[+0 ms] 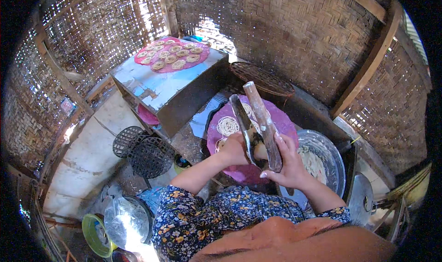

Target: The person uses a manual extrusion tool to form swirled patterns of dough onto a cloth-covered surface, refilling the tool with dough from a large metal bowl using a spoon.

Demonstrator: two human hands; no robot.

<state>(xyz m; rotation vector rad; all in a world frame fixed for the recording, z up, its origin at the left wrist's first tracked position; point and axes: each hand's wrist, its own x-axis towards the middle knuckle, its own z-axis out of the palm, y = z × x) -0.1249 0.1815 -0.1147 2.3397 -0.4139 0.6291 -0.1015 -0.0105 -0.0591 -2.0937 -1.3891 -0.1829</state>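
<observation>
Two long wooden pieces of a hand tool, perhaps a dough press, stand side by side before me. My left hand [237, 151] grips the darker, hollowed piece [243, 122], largely hidden behind it. The fingers and thumb of my right hand [289, 160] hold the lower part of the rounded, dough-smeared wooden bar [261, 120]. Something pale shows between the two pieces; I cannot tell whether it is dough or a finger. Under the tool lies a round purple sheet [285, 118], bearing several coiled nests of dough strands [228, 125].
A large basin [336, 158] of pale dough stands at my right. More coils [178, 64] lie on a pink sheet atop a worn box-like stand [193, 100]. Round woven trays [151, 158] are at left, a flat basket [262, 78] behind. Plastic bag [126, 220] and green bucket [90, 238] sit lower left.
</observation>
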